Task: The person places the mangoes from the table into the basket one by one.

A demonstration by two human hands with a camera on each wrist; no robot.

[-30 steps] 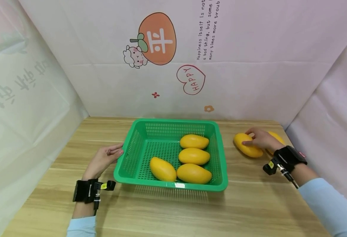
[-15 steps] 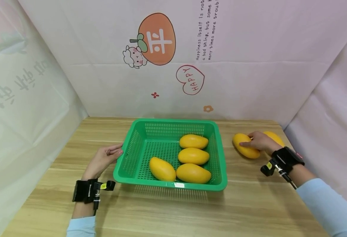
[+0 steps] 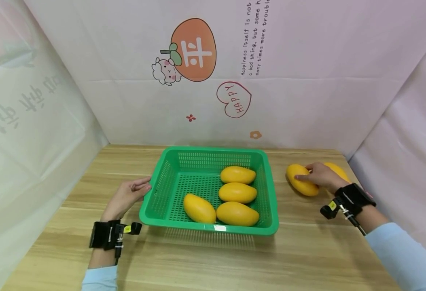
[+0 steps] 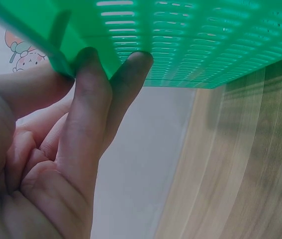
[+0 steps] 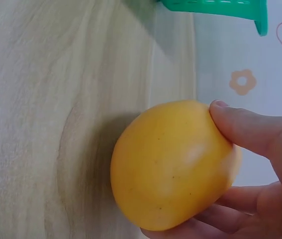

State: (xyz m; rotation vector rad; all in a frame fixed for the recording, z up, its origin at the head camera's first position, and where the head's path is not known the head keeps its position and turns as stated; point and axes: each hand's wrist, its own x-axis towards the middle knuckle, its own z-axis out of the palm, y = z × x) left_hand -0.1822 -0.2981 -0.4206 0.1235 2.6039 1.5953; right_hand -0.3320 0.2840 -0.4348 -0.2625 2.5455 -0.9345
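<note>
A green plastic basket [image 3: 208,229] with slotted walls stands on the wooden table, holding several yellow mangoes [image 3: 237,213]. At its left rim, my left hand [image 3: 127,198] pinches the edge between thumb and fingers; the left wrist view shows the fingertips [image 4: 140,59] under the rim against the outer wall. To the right of the basket, my right hand [image 3: 322,176] grips another mango [image 3: 300,184]. Its thumb [image 5: 242,127] lies on one side of that mango [image 5: 173,167] and the other fingers curl round the opposite side. One more mango [image 3: 337,169] lies behind this hand, partly hidden by it.
The wooden table [image 3: 205,262] extends in front of the basket. A white printed cloth [image 3: 300,105] hangs along the back edge, with cloth walls at left and right. Each wrist carries a black strapped camera with a cable.
My right hand and the mango it grips have shifted slightly left and toward me. My left hand stays at the basket rim, and the mangoes in the basket have not moved.
</note>
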